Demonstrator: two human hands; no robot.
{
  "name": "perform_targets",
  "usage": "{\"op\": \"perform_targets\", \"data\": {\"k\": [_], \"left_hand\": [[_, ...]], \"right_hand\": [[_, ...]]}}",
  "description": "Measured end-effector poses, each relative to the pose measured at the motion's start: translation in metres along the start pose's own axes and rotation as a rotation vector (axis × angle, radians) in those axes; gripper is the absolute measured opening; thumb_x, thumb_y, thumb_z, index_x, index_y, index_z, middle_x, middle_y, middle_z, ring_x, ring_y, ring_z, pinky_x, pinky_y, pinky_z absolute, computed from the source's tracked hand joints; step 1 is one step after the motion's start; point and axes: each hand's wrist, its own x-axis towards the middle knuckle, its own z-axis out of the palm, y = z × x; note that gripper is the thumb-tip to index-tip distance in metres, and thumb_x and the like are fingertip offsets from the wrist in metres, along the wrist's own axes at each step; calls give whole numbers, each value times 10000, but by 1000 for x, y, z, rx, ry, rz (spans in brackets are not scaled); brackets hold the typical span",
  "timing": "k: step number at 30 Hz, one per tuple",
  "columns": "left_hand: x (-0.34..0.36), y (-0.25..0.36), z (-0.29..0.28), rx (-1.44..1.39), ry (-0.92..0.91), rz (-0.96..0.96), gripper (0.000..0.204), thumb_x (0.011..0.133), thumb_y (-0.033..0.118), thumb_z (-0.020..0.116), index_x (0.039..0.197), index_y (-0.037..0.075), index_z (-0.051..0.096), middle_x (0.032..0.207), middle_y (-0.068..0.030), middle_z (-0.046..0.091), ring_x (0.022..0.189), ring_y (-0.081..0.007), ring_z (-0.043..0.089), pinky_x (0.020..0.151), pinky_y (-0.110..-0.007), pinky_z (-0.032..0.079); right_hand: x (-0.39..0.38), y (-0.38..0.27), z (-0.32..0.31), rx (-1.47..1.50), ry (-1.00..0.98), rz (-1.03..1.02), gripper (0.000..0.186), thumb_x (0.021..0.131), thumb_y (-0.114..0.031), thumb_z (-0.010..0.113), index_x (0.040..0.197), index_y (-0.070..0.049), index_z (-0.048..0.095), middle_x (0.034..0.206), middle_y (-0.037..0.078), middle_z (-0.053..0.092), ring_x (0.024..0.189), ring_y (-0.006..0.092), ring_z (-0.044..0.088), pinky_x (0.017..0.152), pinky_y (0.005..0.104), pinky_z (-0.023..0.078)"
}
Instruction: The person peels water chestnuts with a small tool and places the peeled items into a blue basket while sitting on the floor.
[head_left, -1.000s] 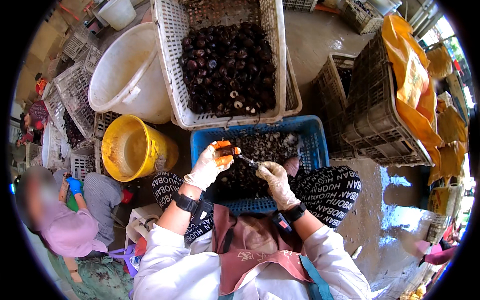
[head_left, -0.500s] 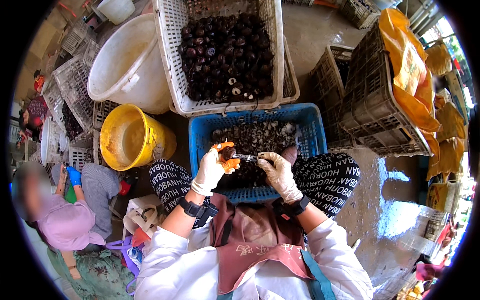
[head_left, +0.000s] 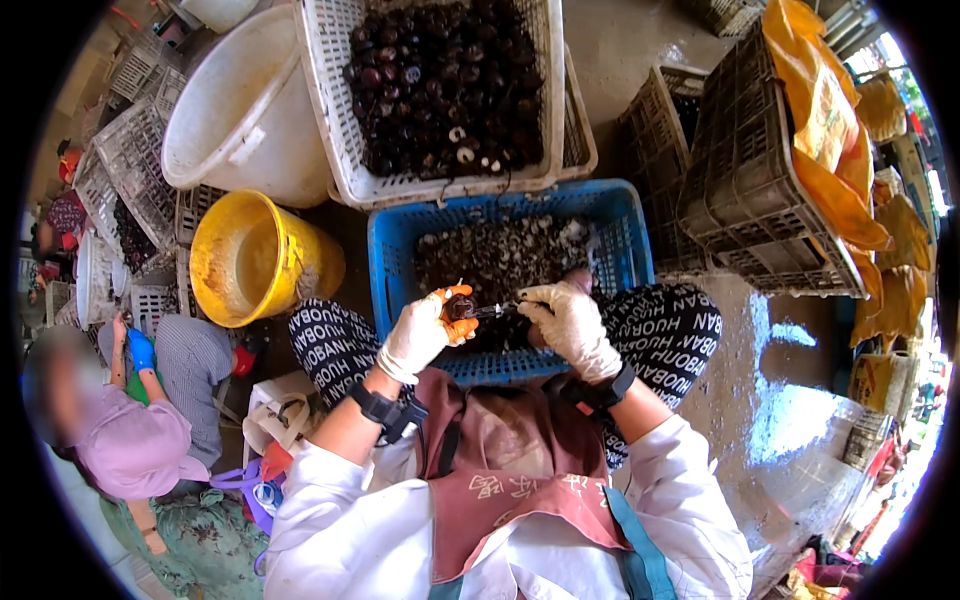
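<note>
My left hand (head_left: 420,332) wears a white glove with orange covers on the fingers. It is closed around a dark, round water chestnut (head_left: 459,307). My right hand (head_left: 572,328), also in a white glove, grips a small metal-bladed peeler (head_left: 493,311), whose tip points left against the water chestnut. Both hands are above a blue basket (head_left: 378,255) between my knees. Dark and whitish peelings (head_left: 490,255) are heaped in that basket. How the peeler's handle sits in my right fingers is mostly hidden.
Beyond the basket stands a white crate (head_left: 552,100) of dark water chestnuts. On the left are a yellow bucket (head_left: 325,265) and a large white tub (head_left: 190,130). Stacked dark crates (head_left: 740,170) with orange sacks (head_left: 815,120) rise on the right. Another person (head_left: 140,430) sits at left.
The view has shifted, so the crates and basket appear slightly higher. My right hand has tilted a little, and the peeler remains at the water chestnut in my left hand.
</note>
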Motion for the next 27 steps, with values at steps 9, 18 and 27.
{"op": "perform_targets", "data": {"k": [9,18,27], "left_hand": [[-6,-12,-4,109,68,-62,427,840,34,677,1238,-12,531,844,-46,650,667,-80,607,575,-206,495],[0,-44,3,-311,268,-120,382,855,7,639,1219,-19,525,847,-73,645,661,-124,623,552,-209,518],[8,-55,22,-542,352,-217,236,870,74,640,1095,34,581,805,-89,654,580,-142,623,506,-225,525]], "right_hand": [[-10,2,27,-14,112,-22,161,788,-212,690,874,-76,691,807,105,663,780,292,629,700,377,504],[-6,-3,47,-15,176,-3,177,772,-163,699,907,-48,692,799,108,652,774,287,617,695,369,492],[3,-11,70,213,68,291,236,840,-253,652,971,-63,695,904,145,679,847,294,657,763,348,508]]}}
